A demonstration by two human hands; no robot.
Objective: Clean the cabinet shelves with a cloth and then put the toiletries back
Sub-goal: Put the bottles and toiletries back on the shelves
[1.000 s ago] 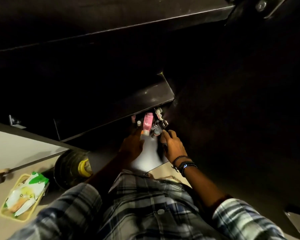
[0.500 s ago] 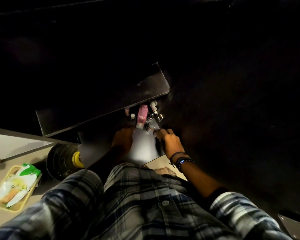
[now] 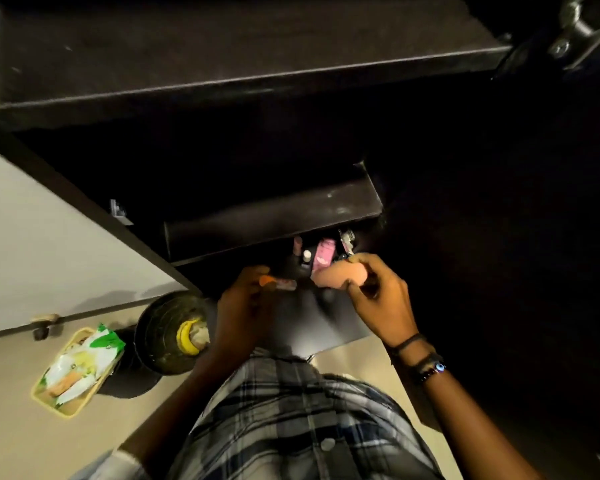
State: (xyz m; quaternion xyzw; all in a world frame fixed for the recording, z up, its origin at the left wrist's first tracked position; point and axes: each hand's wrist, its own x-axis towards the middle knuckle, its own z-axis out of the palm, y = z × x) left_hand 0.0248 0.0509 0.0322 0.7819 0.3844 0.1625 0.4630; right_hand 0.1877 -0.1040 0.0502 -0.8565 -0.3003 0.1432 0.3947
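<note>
Over the bottom shelf, my right hand grips a peach sponge. My left hand grips an orange-capped tube. A pink bottle stands behind, under the upper shelf.

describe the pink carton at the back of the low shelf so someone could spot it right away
Start at the dark cabinet's lowest shelf, the lit surface ahead of the person's hands. At its back, under the edge of the shelf above, stand a few small toiletries. The pink carton is the tallest and the only bright pink one, right of a little white-capped bottle.
</note>
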